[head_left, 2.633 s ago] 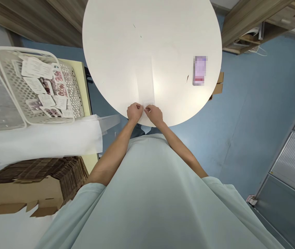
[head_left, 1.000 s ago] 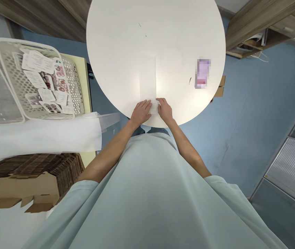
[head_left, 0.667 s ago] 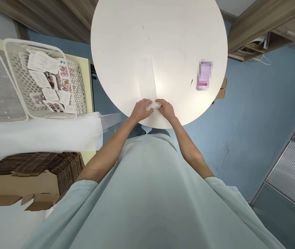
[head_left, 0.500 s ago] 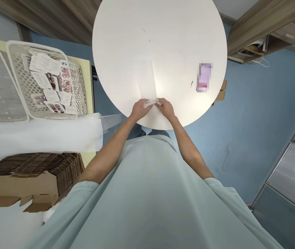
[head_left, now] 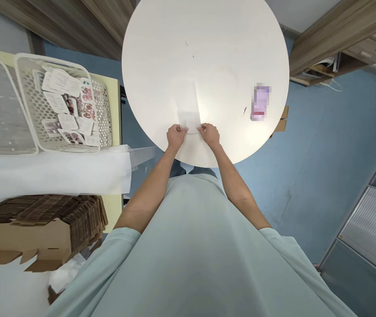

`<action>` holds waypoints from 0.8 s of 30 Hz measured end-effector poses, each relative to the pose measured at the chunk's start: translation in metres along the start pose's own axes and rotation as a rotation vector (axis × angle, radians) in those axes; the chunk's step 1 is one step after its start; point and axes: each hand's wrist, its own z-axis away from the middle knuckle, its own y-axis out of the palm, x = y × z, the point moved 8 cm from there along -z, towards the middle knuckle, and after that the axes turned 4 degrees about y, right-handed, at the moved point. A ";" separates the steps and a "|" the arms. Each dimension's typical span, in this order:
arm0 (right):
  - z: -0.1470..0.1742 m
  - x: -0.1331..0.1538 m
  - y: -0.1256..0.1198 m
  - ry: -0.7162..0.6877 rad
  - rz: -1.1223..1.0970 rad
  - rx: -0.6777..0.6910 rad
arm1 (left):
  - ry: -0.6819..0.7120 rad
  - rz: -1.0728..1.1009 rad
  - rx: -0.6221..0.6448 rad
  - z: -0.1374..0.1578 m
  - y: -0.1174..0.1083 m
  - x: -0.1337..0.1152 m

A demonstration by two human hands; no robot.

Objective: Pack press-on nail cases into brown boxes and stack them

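A thin, see-through white wrapping sheet (head_left: 188,99) lies lengthwise on the round white table (head_left: 161,48), close to its front edge. Its near end (head_left: 189,122) looks doubled over and paler. My left hand (head_left: 176,136) pinches the near left corner between thumb and fingers. At the opposite corner, my right hand (head_left: 210,134) is closed in a similar pinch. Whether anything lies inside the fold, I cannot make out.
A pixelated pink-purple item (head_left: 260,102) rests at the table's right. To the left stand a white perforated basket (head_left: 105,105) of carded packets, a white sheet roll (head_left: 52,174) and stacked flat cardboard boxes (head_left: 23,240). Wooden furniture (head_left: 326,42) is at upper right.
The sheet's near end, bunched up between my hands before, now lies flatter on the table. My fingers have shifted to its two corners, and the view has moved slightly.
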 end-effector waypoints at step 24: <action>0.016 0.029 0.027 -0.477 0.110 0.075 | 0.617 -0.429 0.327 0.010 0.014 -0.043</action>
